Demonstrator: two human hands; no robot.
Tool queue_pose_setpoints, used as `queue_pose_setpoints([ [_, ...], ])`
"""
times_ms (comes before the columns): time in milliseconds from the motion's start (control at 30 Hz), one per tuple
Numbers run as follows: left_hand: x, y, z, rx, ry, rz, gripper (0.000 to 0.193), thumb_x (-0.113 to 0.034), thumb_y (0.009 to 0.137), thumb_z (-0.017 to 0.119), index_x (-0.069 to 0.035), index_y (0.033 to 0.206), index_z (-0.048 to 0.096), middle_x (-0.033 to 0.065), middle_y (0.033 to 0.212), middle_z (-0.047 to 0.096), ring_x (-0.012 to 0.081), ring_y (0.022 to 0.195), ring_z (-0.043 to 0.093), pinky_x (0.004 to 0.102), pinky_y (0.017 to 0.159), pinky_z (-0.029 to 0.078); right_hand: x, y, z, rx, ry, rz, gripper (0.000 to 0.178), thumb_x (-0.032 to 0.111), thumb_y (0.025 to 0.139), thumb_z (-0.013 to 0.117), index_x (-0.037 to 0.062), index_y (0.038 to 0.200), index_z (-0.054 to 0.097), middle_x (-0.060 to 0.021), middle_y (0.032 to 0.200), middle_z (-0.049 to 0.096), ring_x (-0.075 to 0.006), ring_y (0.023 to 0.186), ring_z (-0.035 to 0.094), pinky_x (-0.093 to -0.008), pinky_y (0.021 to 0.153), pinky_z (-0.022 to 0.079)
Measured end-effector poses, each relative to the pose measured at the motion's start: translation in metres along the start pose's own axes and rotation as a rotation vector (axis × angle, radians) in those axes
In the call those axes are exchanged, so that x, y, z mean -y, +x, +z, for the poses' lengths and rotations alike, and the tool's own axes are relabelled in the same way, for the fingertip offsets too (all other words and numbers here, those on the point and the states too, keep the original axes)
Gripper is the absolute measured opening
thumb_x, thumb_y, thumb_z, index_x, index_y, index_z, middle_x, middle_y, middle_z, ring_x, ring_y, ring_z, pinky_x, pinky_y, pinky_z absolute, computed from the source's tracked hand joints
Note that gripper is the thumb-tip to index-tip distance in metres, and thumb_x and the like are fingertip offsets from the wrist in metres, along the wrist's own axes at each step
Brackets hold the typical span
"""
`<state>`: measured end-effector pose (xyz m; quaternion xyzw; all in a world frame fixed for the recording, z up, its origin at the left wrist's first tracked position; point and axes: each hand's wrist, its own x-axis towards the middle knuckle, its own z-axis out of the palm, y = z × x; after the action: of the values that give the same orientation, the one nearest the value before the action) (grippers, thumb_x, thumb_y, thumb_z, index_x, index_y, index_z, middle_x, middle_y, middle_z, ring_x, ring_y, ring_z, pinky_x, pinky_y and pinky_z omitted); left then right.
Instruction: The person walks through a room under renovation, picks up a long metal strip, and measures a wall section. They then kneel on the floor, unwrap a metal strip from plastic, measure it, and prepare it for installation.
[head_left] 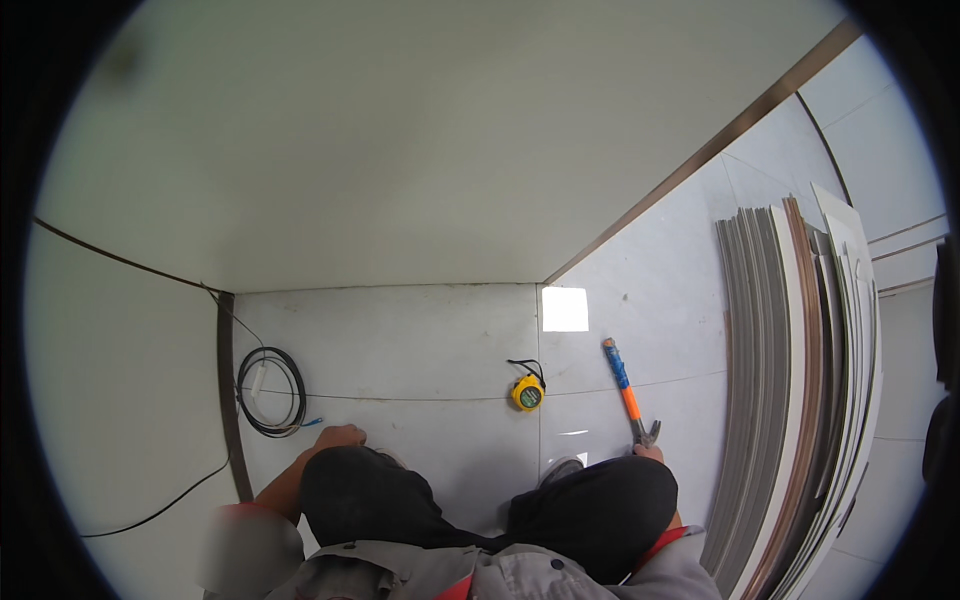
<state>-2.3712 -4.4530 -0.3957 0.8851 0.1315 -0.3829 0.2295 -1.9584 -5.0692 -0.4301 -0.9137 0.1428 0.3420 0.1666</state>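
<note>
My left hand is beside my left knee, its fingers curled closed; whether anything is inside them is hidden. Close to it lies a coil of black cable with a blue tip. At my right knee, my right hand is closed at the metal head of a claw hammer, partly hidden by the knee. The hammer's orange and blue handle points away from me. Between the two hands, farther out, a yellow tape measure with a black strap lies on the tiled floor.
A large pale panel stands in front of me, with a brown edge strip on its right. Another pale panel rises at the left. Along the right side lies a stack of long grey, white and brown boards.
</note>
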Motion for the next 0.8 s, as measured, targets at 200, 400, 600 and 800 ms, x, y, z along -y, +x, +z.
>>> queue_pose_setpoints([
  [200, -0.001, -0.005, -0.035, -0.311, -0.239, 0.08, 0.03, -0.032, 0.081, 0.072, -0.006, 0.096, 0.066, 0.0139, 0.093, 0.064, 0.0352, 0.091, 0.063, 0.0466, 0.078, 0.05, 0.219, -0.054, 0.015, -0.008, -0.429, -0.832, 0.035, 0.033, 0.085, 0.071, 0.0065, 0.108, 0.063, -0.0187, 0.084, 0.068, -0.0404, 0.081, 0.066, -0.0476, 0.071, 0.053],
  [400, -0.065, 0.036, -0.133, -0.342, -0.342, 0.225, 0.031, -0.031, 0.085, 0.069, -0.004, 0.098, 0.065, 0.0143, 0.094, 0.066, 0.0331, 0.09, 0.064, 0.042, 0.078, 0.05, 0.331, -0.121, 0.08, 0.308, -0.709, -1.561, 0.066, 0.034, 0.078, 0.077, 0.0161, 0.136, 0.05, -0.0202, 0.129, 0.053, -0.0386, 0.117, 0.054, -0.0444, 0.086, 0.054],
  [600, -0.104, 0.047, -0.171, -0.163, -0.517, 0.304, 0.032, -0.029, 0.09, 0.068, -0.002, 0.108, 0.065, 0.0121, 0.104, 0.067, 0.0238, 0.1, 0.066, 0.0361, 0.084, 0.053, 0.307, -0.091, 0.129, 0.336, -0.813, -1.498, 0.061, 0.028, 0.073, 0.079, 0.0091, 0.125, 0.055, -0.0203, 0.121, 0.056, -0.0398, 0.118, 0.053, -0.0431, 0.085, 0.055],
  [800, -0.114, 0.04, -0.152, 0.003, -1.322, 0.331, 0.05, -0.04, 0.1, 0.056, -0.003, 0.134, 0.052, 0.0121, 0.124, 0.062, 0.0219, 0.111, 0.062, 0.0352, 0.09, 0.055, 0.421, -0.232, 0.059, 1.056, -0.472, -0.98, 0.062, 0.026, 0.076, 0.08, 0.007, 0.128, 0.054, -0.0147, 0.124, 0.061, -0.0263, 0.109, 0.061, -0.036, 0.094, 0.05],
])
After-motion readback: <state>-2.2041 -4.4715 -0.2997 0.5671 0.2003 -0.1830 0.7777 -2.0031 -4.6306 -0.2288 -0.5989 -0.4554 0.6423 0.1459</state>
